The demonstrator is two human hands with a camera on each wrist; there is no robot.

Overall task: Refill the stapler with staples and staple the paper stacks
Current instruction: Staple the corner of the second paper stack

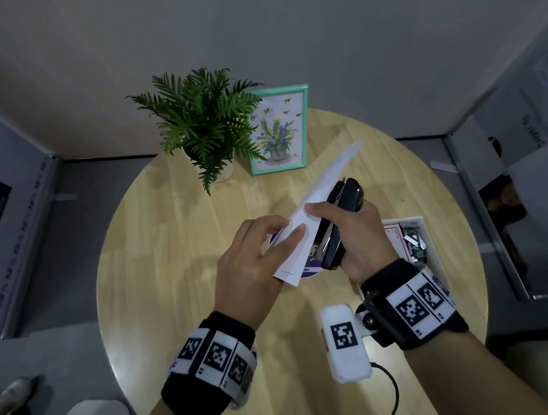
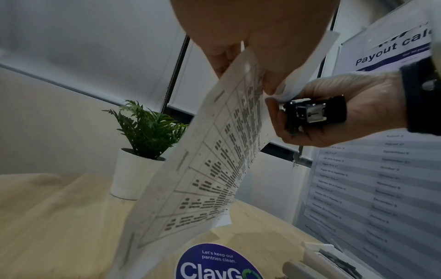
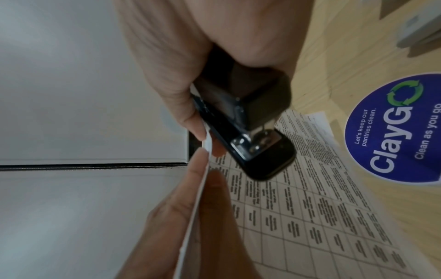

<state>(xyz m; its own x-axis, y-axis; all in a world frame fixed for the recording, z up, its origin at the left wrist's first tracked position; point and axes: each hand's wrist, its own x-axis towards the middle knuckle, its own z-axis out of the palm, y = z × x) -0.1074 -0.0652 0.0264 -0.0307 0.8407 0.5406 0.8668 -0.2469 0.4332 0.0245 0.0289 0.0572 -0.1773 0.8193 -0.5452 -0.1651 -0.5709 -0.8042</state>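
Above the round wooden table [image 1: 168, 254], my left hand [image 1: 289, 228] pinches a stack of printed paper [image 1: 320, 201], which stands almost on edge. In the left wrist view the paper [image 2: 214, 151] shows a printed table. My right hand [image 1: 332, 215] grips a black stapler [image 1: 347, 198], thumb on the sheet's near corner. The stapler [image 3: 250, 122] lies right against the paper [image 3: 310, 207]. Whether the corner sits inside the stapler's mouth I cannot tell. In the left wrist view the stapler [image 2: 315, 113] shows its metal end.
A white box [image 1: 433, 250] with staple packs sits at the table's right edge. A round purple sticker [image 3: 393, 128] lies under the hands. A potted plant [image 1: 204, 129] and a framed picture [image 1: 277, 131] stand at the back. Walls close in on both sides.
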